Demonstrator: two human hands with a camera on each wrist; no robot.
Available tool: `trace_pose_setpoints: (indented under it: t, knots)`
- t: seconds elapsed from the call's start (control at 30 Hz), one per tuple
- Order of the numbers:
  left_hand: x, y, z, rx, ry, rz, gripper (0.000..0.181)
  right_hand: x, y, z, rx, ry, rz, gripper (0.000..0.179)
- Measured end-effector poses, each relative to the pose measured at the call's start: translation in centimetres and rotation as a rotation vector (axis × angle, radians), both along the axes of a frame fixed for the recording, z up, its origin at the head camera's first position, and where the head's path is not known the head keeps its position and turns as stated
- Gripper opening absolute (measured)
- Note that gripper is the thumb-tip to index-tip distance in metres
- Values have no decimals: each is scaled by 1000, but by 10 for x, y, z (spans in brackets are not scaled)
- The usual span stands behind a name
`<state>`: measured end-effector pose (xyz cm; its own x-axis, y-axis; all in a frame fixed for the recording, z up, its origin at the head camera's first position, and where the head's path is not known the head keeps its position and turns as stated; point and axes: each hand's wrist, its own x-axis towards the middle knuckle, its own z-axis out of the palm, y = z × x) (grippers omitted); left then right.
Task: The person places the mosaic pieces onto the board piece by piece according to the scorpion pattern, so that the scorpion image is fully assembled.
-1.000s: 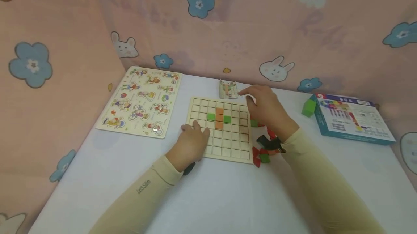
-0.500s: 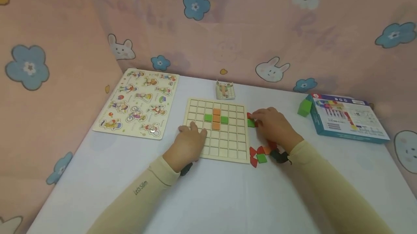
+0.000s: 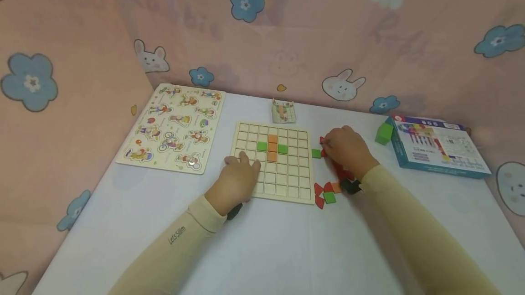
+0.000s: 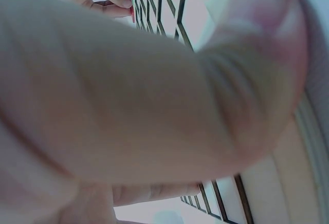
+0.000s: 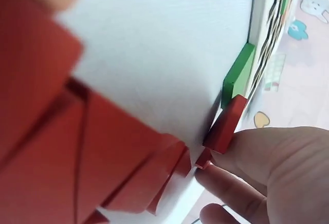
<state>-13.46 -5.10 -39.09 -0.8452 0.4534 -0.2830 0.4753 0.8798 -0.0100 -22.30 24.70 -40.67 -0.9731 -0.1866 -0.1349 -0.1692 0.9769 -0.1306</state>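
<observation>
A square wooden grid board (image 3: 287, 185) lies on the table. Near its middle, orange squares (image 3: 272, 147) form a column with green squares (image 3: 262, 146) at either side. My left hand (image 3: 235, 178) rests on the board's lower left part with its fingers spread; its thumb lies along the board's edge in the left wrist view. Right of the board, my right hand (image 3: 348, 149) pinches a small red piece (image 5: 204, 159) between thumb and finger. Another red piece (image 5: 225, 124) lies against the thumb, beside a green square (image 5: 238, 75). The pinched piece is largely hidden.
Several loose red pieces (image 3: 319, 201), a green square (image 3: 329, 198) and an orange piece (image 3: 336, 187) lie right of the board. A small folded picture card (image 3: 284, 111) stands behind it. A puzzle board (image 3: 172, 126) lies left; a box (image 3: 443, 147) and green block (image 3: 384, 133) lie right.
My right hand has come down from beside the picture card to the loose pieces right of the board and taken hold of a red one. The left hand has stayed on the board.
</observation>
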Motion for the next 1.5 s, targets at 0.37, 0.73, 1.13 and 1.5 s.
trace_pose_setpoints:
  t: [0.37, 0.73, 1.13, 1.5]
  knots:
    - [1, -2, -1, 21, 26, 0, 82, -9, -2, 9, 12, -105, 47, 25]
    - [0, -2, -1, 9, 8, -4, 87, -15, -2, 7, 32, -116, 73, 22]
    - [-1, -3, 0, 24, 3, 11, 84, -23, -4, 8, 4, -159, 13, 17]
    - [0, 0, -1, -15, 9, -21, 89, -27, -5, 19, -132, -136, -21, 16]
